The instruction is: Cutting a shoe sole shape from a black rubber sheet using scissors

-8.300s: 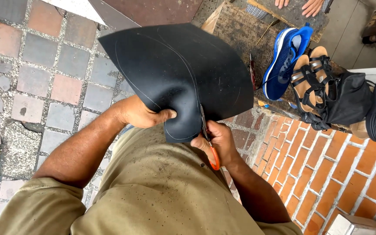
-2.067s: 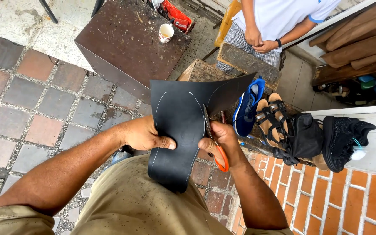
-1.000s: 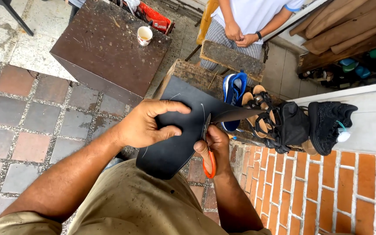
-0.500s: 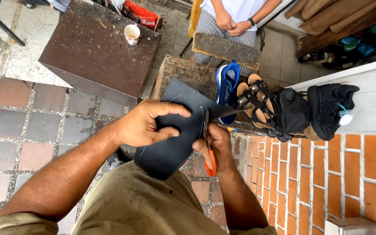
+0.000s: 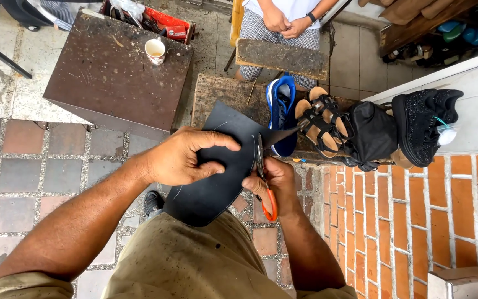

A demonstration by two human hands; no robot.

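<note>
- The left hand [image 5: 181, 158] pinches a black rubber sheet [image 5: 217, 177] held in the air over the lap, thumb on top at about 3 o'clock and fingers curled under the near face.
- The right hand [image 5: 269, 182] is closed through the orange handles of a pair of scissors [image 5: 262, 177], whose blades point to 12 o'clock and bite into the sheet's right edge.
- A narrow black strip peels off toward 2 o'clock, so the step in hand looks like trimming the sheet along a faint curved line, partway done.
- The next move, as I judge it, calls for the left hand to turn the sheet so the curve feeds into the blades, with short closing bites, thumb kept clear.
- At 12 o'clock stands a worn wooden block [image 5: 225, 99] and beyond it a dark metal bench [image 5: 117, 72] carrying a paper cup [image 5: 155, 51].
- At 2 o'clock, a blue shoe [image 5: 280, 108], sandals [image 5: 322, 124] and black shoes [image 5: 421, 124] lie in a row.
- Another person sits at 12 o'clock, hands clasped.
</note>
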